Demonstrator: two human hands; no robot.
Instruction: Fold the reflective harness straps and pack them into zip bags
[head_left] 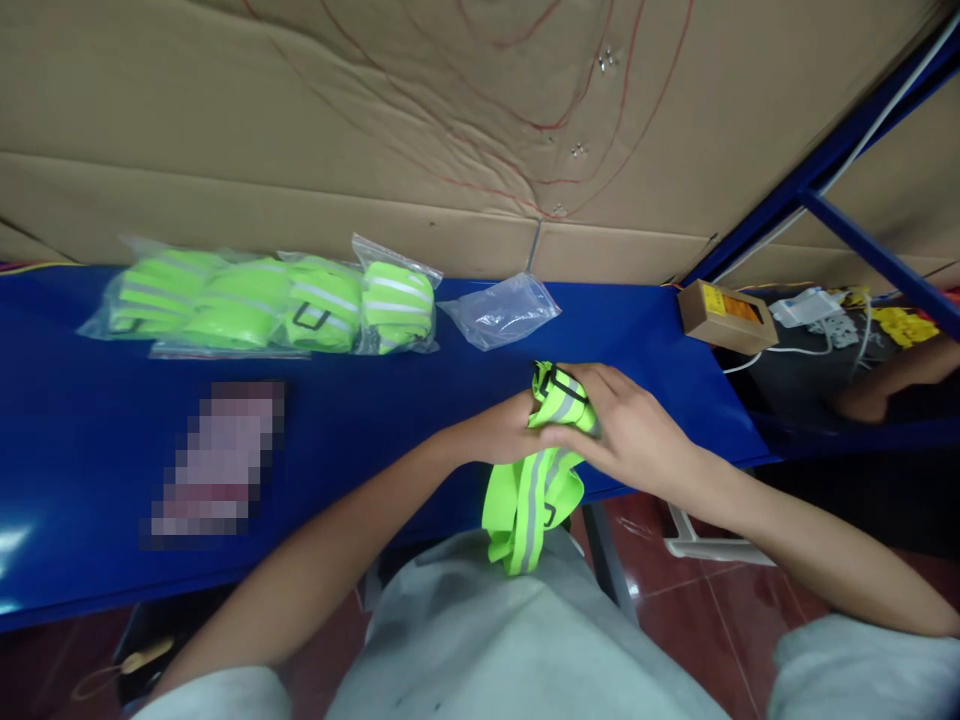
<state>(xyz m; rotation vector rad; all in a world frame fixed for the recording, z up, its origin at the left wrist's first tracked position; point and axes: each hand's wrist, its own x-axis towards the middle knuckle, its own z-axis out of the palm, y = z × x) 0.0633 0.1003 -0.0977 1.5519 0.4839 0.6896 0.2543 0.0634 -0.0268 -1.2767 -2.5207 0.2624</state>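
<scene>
A neon-yellow reflective strap (534, 505) with grey stripes is bunched between both hands above the front of the blue table. Its upper part is gathered into a small roll with a black buckle showing, and a loose length with another buckle hangs toward my shirt. My left hand (504, 428) is closed on the roll from the left, its fingertips hidden behind the fabric. From the right, my right hand (626, 425) wraps over the roll, thumb across its lower side. Behind my hands lies a clear zip bag (501, 312), looking flat.
Several bagged neon straps (281, 305) stand in a row along the back left. A blurred-out flat object (219, 458) lies on the blue table (360, 400). At right are a cardboard box (726, 318), a blue metal frame (870, 240) and another person's arm (904, 380).
</scene>
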